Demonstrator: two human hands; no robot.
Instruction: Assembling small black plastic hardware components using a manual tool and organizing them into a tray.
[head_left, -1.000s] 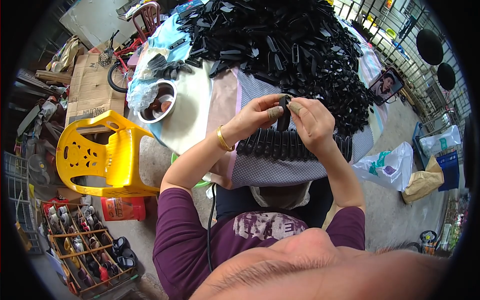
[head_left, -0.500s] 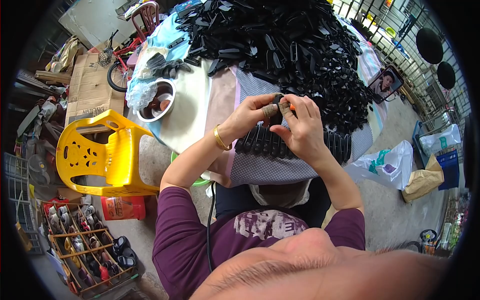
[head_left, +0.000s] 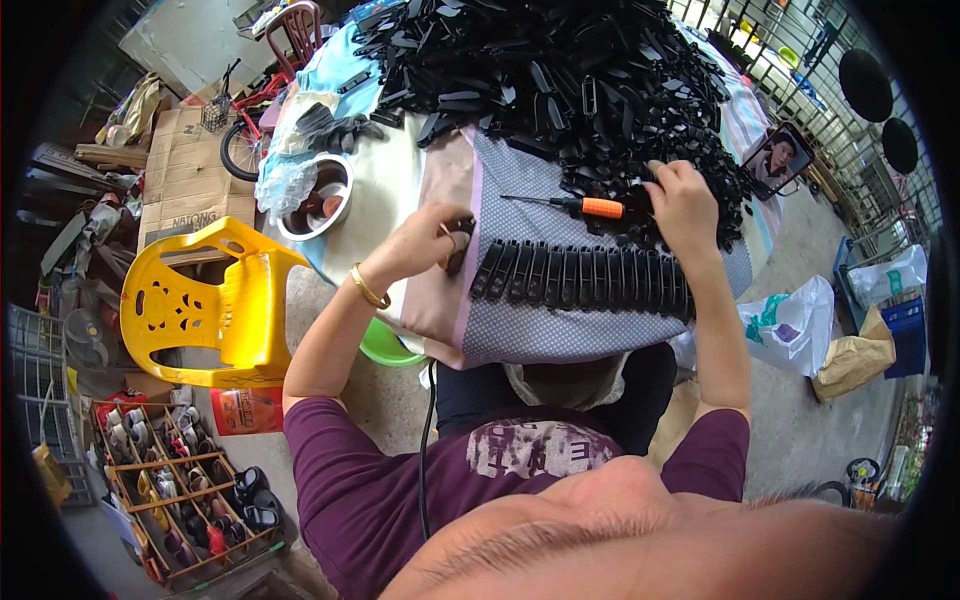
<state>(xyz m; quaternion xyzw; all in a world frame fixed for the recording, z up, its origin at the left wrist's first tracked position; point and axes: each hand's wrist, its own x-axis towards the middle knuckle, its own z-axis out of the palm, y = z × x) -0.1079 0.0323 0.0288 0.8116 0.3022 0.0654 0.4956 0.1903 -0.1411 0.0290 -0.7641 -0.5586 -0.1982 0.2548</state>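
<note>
My left hand [head_left: 430, 243] is closed around a black plastic part [head_left: 457, 252] and holds it at the left end of a row of similar long black parts [head_left: 585, 277]. That row lies side by side along the near side of the cloth-covered table. At the right edge of a heap of small black pieces [head_left: 640, 150] is my right hand [head_left: 686, 208], thumb and forefinger apart, fingertips among the pieces. Between my hands, a screwdriver [head_left: 600, 207] with an orange handle rests on the grey dotted cloth, its shaft pointing left.
A big heap of long black parts [head_left: 500, 75] covers the table's far side. On the left stand a white bowl [head_left: 345, 207] and a yellow plastic chair [head_left: 250, 310]. A phone [head_left: 778, 160] leans at the table's right edge; plastic bags [head_left: 790, 325] lie beyond.
My hands have separated from the middle. The left went left and down with a black part; the right moved right to the small pieces. The orange screwdriver now lies on the cloth.
</note>
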